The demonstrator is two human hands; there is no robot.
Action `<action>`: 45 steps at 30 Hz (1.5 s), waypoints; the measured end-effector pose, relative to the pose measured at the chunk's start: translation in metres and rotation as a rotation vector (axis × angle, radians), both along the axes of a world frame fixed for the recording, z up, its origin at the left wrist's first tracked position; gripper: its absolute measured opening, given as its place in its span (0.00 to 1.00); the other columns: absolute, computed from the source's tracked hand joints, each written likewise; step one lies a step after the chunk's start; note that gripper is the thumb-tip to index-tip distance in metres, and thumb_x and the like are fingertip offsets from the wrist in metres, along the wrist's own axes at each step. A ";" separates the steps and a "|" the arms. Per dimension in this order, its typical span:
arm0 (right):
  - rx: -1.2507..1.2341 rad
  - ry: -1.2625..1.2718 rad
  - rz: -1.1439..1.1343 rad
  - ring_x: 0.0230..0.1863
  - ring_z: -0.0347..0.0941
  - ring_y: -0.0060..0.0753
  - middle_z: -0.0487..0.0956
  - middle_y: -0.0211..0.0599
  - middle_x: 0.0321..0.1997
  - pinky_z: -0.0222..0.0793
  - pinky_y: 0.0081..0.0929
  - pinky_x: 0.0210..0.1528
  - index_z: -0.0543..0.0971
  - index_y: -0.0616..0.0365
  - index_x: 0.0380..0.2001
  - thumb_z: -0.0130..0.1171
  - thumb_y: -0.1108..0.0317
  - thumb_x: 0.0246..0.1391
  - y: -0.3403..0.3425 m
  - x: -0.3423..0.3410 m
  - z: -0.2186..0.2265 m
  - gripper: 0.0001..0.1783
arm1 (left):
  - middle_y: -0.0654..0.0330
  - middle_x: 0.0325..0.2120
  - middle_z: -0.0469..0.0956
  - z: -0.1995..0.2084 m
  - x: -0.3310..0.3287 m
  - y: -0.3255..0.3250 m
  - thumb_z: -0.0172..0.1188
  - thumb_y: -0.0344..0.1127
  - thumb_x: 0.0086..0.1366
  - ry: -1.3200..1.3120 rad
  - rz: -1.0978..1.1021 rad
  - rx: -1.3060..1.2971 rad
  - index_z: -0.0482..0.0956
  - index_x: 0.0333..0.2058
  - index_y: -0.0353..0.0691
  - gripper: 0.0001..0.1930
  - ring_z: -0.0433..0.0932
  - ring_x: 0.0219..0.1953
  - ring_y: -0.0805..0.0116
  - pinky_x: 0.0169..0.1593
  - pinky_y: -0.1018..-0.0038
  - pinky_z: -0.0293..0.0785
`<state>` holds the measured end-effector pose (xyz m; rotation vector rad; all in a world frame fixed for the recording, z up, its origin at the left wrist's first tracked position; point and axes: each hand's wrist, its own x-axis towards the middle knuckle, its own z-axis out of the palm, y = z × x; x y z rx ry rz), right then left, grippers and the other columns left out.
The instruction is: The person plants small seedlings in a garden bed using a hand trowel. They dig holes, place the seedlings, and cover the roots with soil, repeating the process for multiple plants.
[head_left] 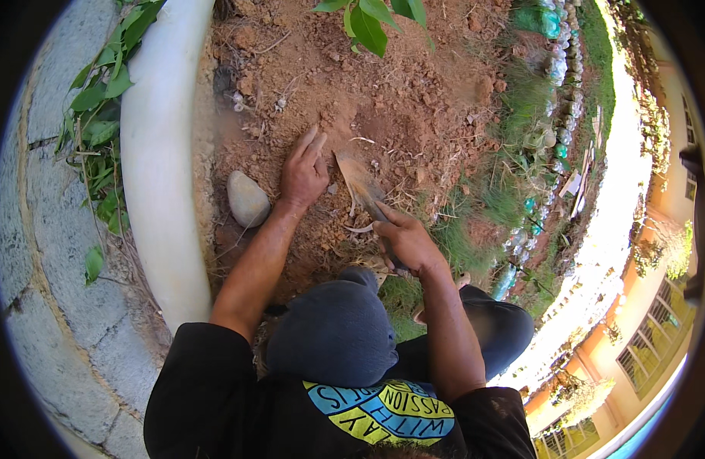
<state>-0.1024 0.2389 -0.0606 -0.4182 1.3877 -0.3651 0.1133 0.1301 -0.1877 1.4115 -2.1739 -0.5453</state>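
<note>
My right hand (407,242) is wrapped round the dark handle of a garden trowel (358,180). The trowel's pointed, soil-dusted blade lies against the reddish-brown soil (413,99), its tip pointing up and to the left. Just left of the blade, my left hand (305,173) rests on the dirt with its fingers stretched forward and holds nothing that I can see. A smooth grey stone (247,199) sits on the soil beside my left wrist. Small dry roots and bits of plant litter are scattered near the blade.
A thick white curved edging (159,153) borders the bed at left, with leafy branches (100,130) beyond it on grey paving (69,252). Green leaves (367,27) hang at the top. Grass (513,203) and a row of plastic bottles (557,69) line the right side.
</note>
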 end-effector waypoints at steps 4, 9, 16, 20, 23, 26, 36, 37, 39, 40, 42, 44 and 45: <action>0.082 -0.130 -0.232 0.12 0.64 0.25 0.70 0.31 0.18 0.63 0.27 0.15 0.62 0.51 0.70 0.54 0.64 0.62 0.000 0.026 -0.025 0.33 | 0.47 0.58 0.72 0.002 -0.001 -0.001 0.50 0.24 0.65 0.027 0.031 -0.015 0.75 0.57 0.39 0.22 0.73 0.59 0.47 0.58 0.61 0.75; 0.097 -0.205 -0.308 0.12 0.64 0.26 0.69 0.30 0.18 0.63 0.26 0.13 0.58 0.51 0.72 0.53 0.65 0.64 0.016 0.034 -0.051 0.35 | 0.46 0.57 0.73 0.005 -0.009 -0.002 0.51 0.24 0.65 0.039 0.025 -0.016 0.75 0.56 0.37 0.20 0.74 0.58 0.46 0.57 0.60 0.76; 0.094 -0.153 -0.418 0.09 0.63 0.26 0.70 0.31 0.16 0.60 0.28 0.11 0.58 0.44 0.72 0.54 0.62 0.63 0.013 0.062 -0.076 0.35 | 0.43 0.56 0.74 0.006 -0.012 -0.009 0.51 0.21 0.60 0.049 0.063 0.003 0.74 0.56 0.35 0.23 0.75 0.57 0.44 0.58 0.60 0.76; 0.091 -0.478 -0.708 0.09 0.63 0.28 0.70 0.31 0.17 0.59 0.28 0.10 0.54 0.40 0.72 0.53 0.58 0.65 0.004 0.082 -0.093 0.35 | 0.44 0.55 0.75 0.006 -0.010 -0.009 0.49 0.22 0.61 0.083 0.075 -0.021 0.75 0.56 0.36 0.22 0.76 0.56 0.45 0.57 0.60 0.75; 0.067 -0.712 -0.851 0.10 0.64 0.29 0.70 0.31 0.20 0.58 0.27 0.10 0.60 0.42 0.64 0.51 0.56 0.66 -0.004 0.090 -0.103 0.26 | 0.45 0.54 0.76 0.005 -0.010 -0.009 0.49 0.22 0.61 0.081 0.088 -0.020 0.76 0.55 0.37 0.23 0.76 0.56 0.46 0.57 0.61 0.74; 0.055 -0.899 -0.927 0.12 0.65 0.29 0.70 0.31 0.23 0.58 0.26 0.10 0.64 0.42 0.52 0.49 0.54 0.67 -0.004 0.099 -0.105 0.14 | 0.46 0.53 0.77 0.006 -0.010 -0.009 0.50 0.22 0.60 0.093 0.119 -0.018 0.76 0.55 0.37 0.23 0.77 0.55 0.47 0.57 0.61 0.74; -0.069 -0.106 -0.427 0.19 0.73 0.36 0.78 0.39 0.29 0.71 0.30 0.21 0.64 0.46 0.67 0.52 0.60 0.59 0.006 0.051 -0.074 0.32 | 0.46 0.53 0.77 0.011 -0.008 -0.006 0.51 0.22 0.59 0.166 0.121 -0.028 0.78 0.52 0.36 0.21 0.77 0.54 0.46 0.57 0.61 0.76; -0.243 0.275 -0.084 0.25 0.77 0.36 0.80 0.41 0.33 0.74 0.30 0.28 0.65 0.48 0.67 0.53 0.61 0.57 0.001 0.033 -0.065 0.33 | 0.46 0.53 0.77 0.012 -0.006 -0.004 0.52 0.22 0.60 0.180 0.116 -0.045 0.78 0.52 0.36 0.21 0.77 0.53 0.46 0.56 0.61 0.76; -0.448 0.761 0.277 0.35 0.81 0.35 0.83 0.44 0.38 0.77 0.30 0.40 0.72 0.54 0.63 0.59 0.64 0.53 -0.009 0.000 -0.042 0.31 | 0.47 0.53 0.77 0.016 0.000 0.000 0.53 0.23 0.60 0.193 0.118 -0.082 0.79 0.51 0.36 0.19 0.78 0.53 0.46 0.56 0.61 0.77; -0.456 0.885 0.296 0.40 0.82 0.33 0.84 0.45 0.41 0.77 0.30 0.45 0.77 0.57 0.57 0.62 0.66 0.51 -0.014 -0.015 -0.029 0.28 | 0.47 0.53 0.77 0.018 0.004 0.003 0.54 0.24 0.60 0.195 0.124 -0.097 0.80 0.50 0.36 0.18 0.78 0.53 0.47 0.56 0.62 0.77; -0.476 0.893 0.066 0.42 0.81 0.30 0.84 0.44 0.40 0.76 0.27 0.47 0.81 0.60 0.51 0.67 0.73 0.46 -0.026 -0.037 -0.007 0.25 | 0.48 0.52 0.77 0.022 0.014 0.011 0.55 0.25 0.60 0.152 0.121 -0.126 0.80 0.50 0.36 0.18 0.78 0.53 0.47 0.56 0.62 0.77; -0.670 0.963 -0.128 0.40 0.80 0.32 0.83 0.42 0.39 0.77 0.29 0.45 0.80 0.60 0.51 0.67 0.74 0.46 -0.044 -0.042 -0.003 0.25 | 0.48 0.52 0.77 0.024 0.020 0.017 0.56 0.25 0.60 0.111 0.119 -0.121 0.80 0.50 0.37 0.18 0.76 0.55 0.47 0.58 0.60 0.75; -0.831 0.995 -0.224 0.39 0.80 0.34 0.82 0.42 0.39 0.77 0.30 0.44 0.79 0.60 0.51 0.67 0.75 0.46 -0.054 -0.041 -0.008 0.25 | 0.47 0.52 0.77 0.025 0.022 0.020 0.56 0.26 0.60 0.095 0.121 -0.096 0.80 0.50 0.37 0.18 0.75 0.56 0.47 0.60 0.58 0.73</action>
